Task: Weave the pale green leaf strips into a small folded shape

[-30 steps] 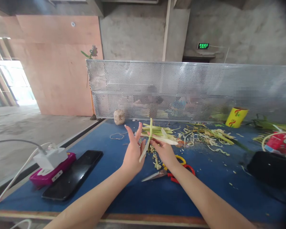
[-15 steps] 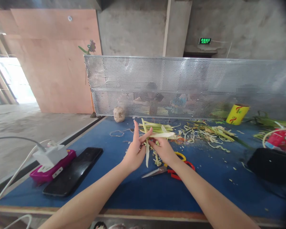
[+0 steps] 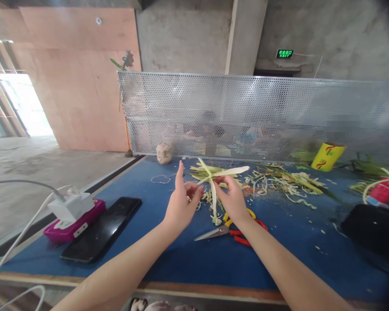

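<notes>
Pale green leaf strips (image 3: 214,196), crossed over one another, are held up above the table between my hands. My right hand (image 3: 231,196) is closed on them near the crossing, thumb and fingers pinching. One strip points away, one to the right and one hangs down. My left hand (image 3: 181,201) has one finger raised straight up, while its thumb and other fingers close at the short left end of a strip. Under my right wrist lies a pair of scissors (image 3: 218,232) with red and yellow handles, blades pointing left. Behind the hands is a pile of cut leaf strips (image 3: 201,172).
A black phone (image 3: 102,229) and a purple power strip (image 3: 60,230) with a white charger lie at left. Leaf scraps (image 3: 287,181), a yellow roll (image 3: 328,156) and a black object (image 3: 371,229) are to the right. A perforated metal screen (image 3: 181,112) stands at the back.
The crossed strips have shifted slightly right and tilted, with my right hand gripping closer to the crossing. My left fingers have drawn back from the middle toward the left end.
</notes>
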The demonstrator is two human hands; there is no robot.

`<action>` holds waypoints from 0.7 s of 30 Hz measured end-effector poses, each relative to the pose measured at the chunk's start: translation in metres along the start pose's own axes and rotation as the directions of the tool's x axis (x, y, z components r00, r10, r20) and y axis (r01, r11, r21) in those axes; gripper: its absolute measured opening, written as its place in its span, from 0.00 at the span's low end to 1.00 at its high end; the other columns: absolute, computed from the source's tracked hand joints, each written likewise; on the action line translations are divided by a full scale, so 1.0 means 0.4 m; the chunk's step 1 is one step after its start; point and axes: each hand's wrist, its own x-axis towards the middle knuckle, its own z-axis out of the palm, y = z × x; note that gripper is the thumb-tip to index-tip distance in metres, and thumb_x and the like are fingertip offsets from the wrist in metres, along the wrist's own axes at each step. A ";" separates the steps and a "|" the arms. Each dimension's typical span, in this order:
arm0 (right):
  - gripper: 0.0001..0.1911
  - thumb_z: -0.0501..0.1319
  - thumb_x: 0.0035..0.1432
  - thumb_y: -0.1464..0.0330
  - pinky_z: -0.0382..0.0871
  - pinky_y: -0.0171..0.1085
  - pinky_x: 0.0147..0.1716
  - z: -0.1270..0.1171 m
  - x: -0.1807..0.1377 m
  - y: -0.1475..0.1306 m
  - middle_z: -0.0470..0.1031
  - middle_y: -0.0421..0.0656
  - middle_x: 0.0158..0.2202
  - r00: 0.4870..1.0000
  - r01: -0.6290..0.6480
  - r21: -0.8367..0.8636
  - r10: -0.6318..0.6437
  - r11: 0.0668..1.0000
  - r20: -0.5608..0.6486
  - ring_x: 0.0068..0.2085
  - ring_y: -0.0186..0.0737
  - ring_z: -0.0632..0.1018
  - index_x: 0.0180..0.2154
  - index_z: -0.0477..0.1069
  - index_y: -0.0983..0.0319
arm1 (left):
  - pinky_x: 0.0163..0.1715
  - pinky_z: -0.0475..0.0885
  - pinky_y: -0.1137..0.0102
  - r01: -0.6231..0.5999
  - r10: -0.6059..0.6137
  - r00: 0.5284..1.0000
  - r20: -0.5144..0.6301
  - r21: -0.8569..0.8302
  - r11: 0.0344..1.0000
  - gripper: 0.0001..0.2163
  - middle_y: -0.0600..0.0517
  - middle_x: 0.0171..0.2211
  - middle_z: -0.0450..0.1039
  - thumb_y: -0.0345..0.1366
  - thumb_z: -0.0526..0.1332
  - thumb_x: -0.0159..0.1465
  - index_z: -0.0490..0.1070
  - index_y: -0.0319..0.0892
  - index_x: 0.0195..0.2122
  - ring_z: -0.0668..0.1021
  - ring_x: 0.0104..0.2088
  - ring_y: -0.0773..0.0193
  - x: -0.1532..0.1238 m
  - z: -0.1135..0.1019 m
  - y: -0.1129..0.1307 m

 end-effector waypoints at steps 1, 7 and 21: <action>0.07 0.56 0.52 0.65 0.65 0.41 0.39 -0.001 -0.001 -0.001 0.72 0.43 0.32 1.000 0.020 -0.015 -0.020 1.000 -0.020 0.36 0.41 0.73 0.33 0.67 0.60 | 0.32 0.70 0.70 -0.001 0.001 1.000 0.024 -0.008 1.000 0.36 0.50 0.32 0.75 0.34 0.53 0.60 0.27 0.40 0.61 0.76 0.30 0.66 -0.002 0.001 0.004; 0.08 0.58 0.51 0.67 0.65 0.41 0.39 0.006 -0.009 -0.013 0.72 0.43 0.33 0.991 0.134 -0.092 -0.132 0.987 0.026 0.34 0.40 0.72 0.36 0.67 0.61 | 0.39 0.68 0.70 0.113 -0.109 0.993 0.034 -0.207 0.972 0.37 0.46 0.38 0.76 0.36 0.53 0.61 0.24 0.41 0.61 0.76 0.36 0.65 -0.006 0.009 0.015; 0.22 0.63 0.46 0.62 0.63 0.46 0.42 0.018 -0.019 -0.016 0.63 0.44 0.39 0.990 0.100 -0.095 -0.108 0.990 -0.085 0.41 0.43 0.69 0.42 0.58 0.59 | 0.34 0.70 0.74 0.382 -0.496 0.868 0.009 -0.650 0.657 0.43 0.46 0.34 0.77 0.28 0.65 0.51 0.37 0.35 0.62 0.76 0.31 0.68 0.016 0.020 0.042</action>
